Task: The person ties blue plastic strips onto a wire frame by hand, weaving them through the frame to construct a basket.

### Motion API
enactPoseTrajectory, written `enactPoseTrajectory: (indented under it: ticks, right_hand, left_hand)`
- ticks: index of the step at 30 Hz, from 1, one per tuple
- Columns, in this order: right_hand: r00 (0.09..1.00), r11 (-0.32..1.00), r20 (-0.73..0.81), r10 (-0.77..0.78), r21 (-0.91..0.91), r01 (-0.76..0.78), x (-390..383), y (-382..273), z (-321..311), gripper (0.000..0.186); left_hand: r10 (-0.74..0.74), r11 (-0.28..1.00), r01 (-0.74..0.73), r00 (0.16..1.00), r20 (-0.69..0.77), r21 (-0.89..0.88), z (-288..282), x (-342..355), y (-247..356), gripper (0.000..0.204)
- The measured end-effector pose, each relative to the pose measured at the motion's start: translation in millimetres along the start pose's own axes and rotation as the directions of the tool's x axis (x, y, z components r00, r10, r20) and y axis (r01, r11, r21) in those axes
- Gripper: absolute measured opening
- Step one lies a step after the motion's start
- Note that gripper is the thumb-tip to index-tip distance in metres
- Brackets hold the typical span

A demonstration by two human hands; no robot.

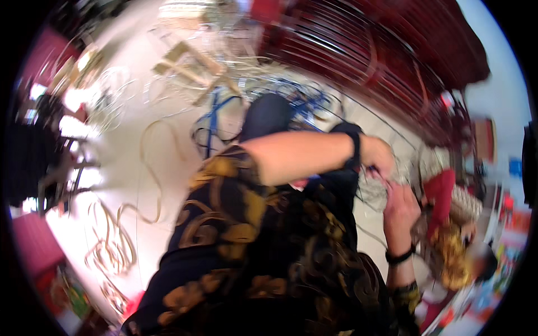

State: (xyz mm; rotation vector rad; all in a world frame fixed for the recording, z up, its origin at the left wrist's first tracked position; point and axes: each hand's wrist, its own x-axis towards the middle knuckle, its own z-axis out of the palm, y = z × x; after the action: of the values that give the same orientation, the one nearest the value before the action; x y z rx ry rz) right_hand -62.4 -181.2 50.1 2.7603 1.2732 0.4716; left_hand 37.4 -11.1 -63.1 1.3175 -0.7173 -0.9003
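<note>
My left hand [379,157] reaches across to the right at the end of a bare forearm with a black wristband. Its fingers are bent and closed around something small and dark that blur keeps me from naming. Just below it, my right hand [401,205] is closed too, fingertips drawn together near the left hand's fingers. Whatever it pinches is too blurred to make out. Behind both hands lies a pale tangle of strips [371,191]. My knees in dark trousers [268,115] show beyond the left forearm.
Blue strips [305,96] lie in a heap past my knees, beside a wooden frame [188,61]. Long beige strips [115,252] curl over the floor at left. A dark red slatted bench [336,47] stands far right. Another person's red sleeve [441,193] is at right, near a woven basket [466,205].
</note>
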Motion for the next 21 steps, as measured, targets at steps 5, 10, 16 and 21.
enactPoseTrajectory:
  ticks: [5, 10, 16, 21]
  right_hand:
    - [0.990, 0.994, -0.114, -0.078, 0.071, 0.086, 4.7, 21.7, 9.4, 0.002]
    - [0.988, 0.965, -0.150, 0.033, 0.262, 0.007, 4.0, 38.2, 11.3, 0.008]
    - [0.996, 0.918, -0.051, 0.077, 0.392, -0.051, 8.0, 60.7, 18.1, 0.010]
    - [0.992, 0.896, 0.035, 0.123, 0.426, -0.126, 7.0, 70.8, 22.0, 0.009]
  left_hand:
    - [-0.260, 0.961, 0.229, 0.940, -0.221, -0.155, 19.9, -33.6, 37.7, 0.014]
    - [-0.259, 0.966, 0.233, 0.899, -0.353, -0.115, 26.8, -33.4, 46.5, 0.017]
    - [-0.192, 0.981, 0.180, 0.887, -0.421, -0.069, 31.7, -32.1, 47.9, 0.016]
    - [-0.162, 0.977, 0.211, 0.854, -0.494, 0.045, 43.3, -33.3, 57.6, 0.018]
